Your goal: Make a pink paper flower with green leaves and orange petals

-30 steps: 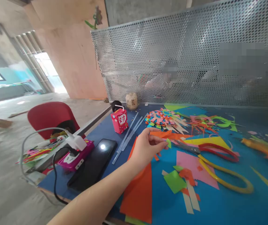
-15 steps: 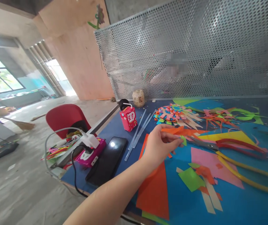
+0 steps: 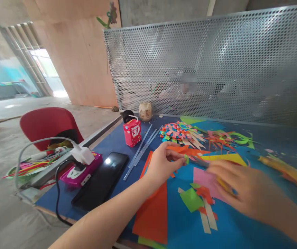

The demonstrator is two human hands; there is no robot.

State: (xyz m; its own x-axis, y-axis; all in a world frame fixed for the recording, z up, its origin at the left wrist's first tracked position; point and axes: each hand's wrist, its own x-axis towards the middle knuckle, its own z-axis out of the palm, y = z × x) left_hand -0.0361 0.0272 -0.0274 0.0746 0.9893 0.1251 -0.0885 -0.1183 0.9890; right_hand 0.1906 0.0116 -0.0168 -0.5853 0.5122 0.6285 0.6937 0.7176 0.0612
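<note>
My left hand (image 3: 162, 164) hovers over the blue table top (image 3: 241, 228) with thumb and fingers pinched on a small green paper scrap (image 3: 186, 159). My right hand (image 3: 241, 188) is smeared by motion and lies over the handles of the scissors (image 3: 200, 161), whose dark blades point toward the green scrap. Whether the right fingers grip the handles is not clear. Beneath both hands lie an orange paper sheet (image 3: 155, 211), a pink sheet (image 3: 202, 176), a yellow triangle (image 3: 228, 158) and loose green and orange cuttings (image 3: 193, 199).
A woven paper rosette (image 3: 181, 131) and thin cuttings lie near the perforated metal screen (image 3: 210, 65). A red drink carton (image 3: 132, 133), clear sticks (image 3: 140, 148), a black phone (image 3: 101, 180) and a pink charger with cables (image 3: 82, 169) stand left. A red chair (image 3: 44, 126) is beside the table.
My right hand has come into view from the right and now covers the scissors' handles. My left hand keeps its pinch on the green scrap in about the same place.
</note>
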